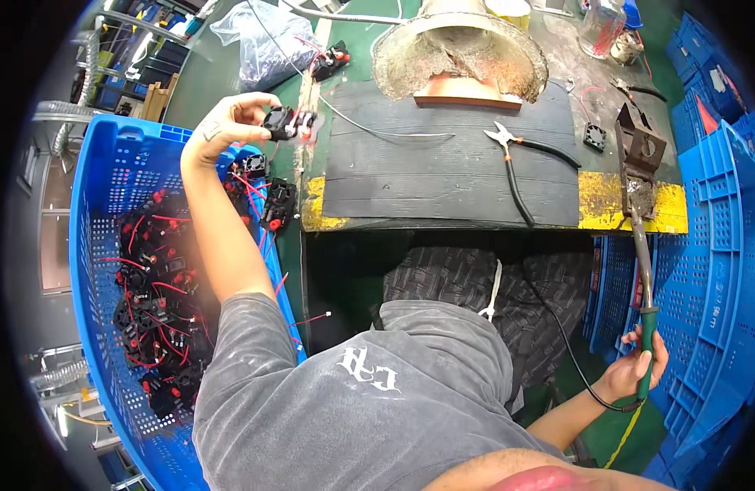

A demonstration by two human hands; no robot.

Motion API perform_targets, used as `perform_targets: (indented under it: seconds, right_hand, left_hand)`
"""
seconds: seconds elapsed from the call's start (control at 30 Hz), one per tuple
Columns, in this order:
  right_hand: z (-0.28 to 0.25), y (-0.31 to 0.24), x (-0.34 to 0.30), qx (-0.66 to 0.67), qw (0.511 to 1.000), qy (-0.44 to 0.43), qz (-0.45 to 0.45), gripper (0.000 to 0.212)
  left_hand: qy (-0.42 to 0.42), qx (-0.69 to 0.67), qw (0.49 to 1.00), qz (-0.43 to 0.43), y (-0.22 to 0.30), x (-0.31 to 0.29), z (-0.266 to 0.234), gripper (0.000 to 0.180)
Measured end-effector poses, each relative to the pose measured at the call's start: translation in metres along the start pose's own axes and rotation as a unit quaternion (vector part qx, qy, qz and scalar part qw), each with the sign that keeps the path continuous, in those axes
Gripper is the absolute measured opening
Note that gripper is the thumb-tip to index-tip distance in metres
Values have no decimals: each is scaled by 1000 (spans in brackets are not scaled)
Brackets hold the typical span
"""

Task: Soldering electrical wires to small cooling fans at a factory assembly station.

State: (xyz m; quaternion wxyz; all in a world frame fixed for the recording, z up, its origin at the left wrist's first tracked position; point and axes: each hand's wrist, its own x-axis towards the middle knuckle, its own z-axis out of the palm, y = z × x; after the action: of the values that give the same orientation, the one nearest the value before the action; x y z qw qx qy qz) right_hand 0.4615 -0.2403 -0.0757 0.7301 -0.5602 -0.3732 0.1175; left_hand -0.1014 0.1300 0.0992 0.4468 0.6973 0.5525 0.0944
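Out over the left end of the bench, my left hand (pixel 227 129) pinches a small black fan assembly (pixel 281 123) between thumb and fingers. The far end of that piece is blurred, with a red spot on it. Low on the right, my right hand (pixel 627 372) is wrapped round the green handle of a soldering iron (pixel 648 326). The iron's metal shaft points away from me, and its tip end lies at a rusty metal stand (pixel 639 155) on the bench's right edge.
A blue crate (pixel 89 176) of black parts with red wires stands left. On the black board (pixel 394 184) lie pliers (pixel 508 159); a crusted extraction hood (pixel 385 69) hangs behind. A small fan (pixel 595 137), another assembly (pixel 330 61) and a clear bag (pixel 263 45) sit around it. Blue crates (pixel 713 270) stand right.
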Motion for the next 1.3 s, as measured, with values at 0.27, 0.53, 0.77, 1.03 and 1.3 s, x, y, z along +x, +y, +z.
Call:
perform_targets:
  seconds: [0.27, 0.53, 0.77, 1.03, 1.3]
  right_hand:
    - [5, -1, 1, 0, 1000, -1, 4, 34]
    - [15, -8, -3, 5, 1000, -3, 5, 35]
    - [15, -10, -2, 5, 1000, 8, 15, 34]
    - [24, -6, 3, 38, 999, -20, 5, 35]
    - [66, 4, 23, 123, 991, -51, 4, 38]
  left_hand:
    - [146, 51, 986, 68, -6, 48, 14, 49]
    - [355, 83, 926, 101, -31, 127, 66, 47]
    - [395, 136, 906, 69, -61, 154, 83, 49]
    - [423, 322, 847, 26, -53, 146, 84, 47]
    - [208, 348, 876, 260, 35, 65, 22, 32]
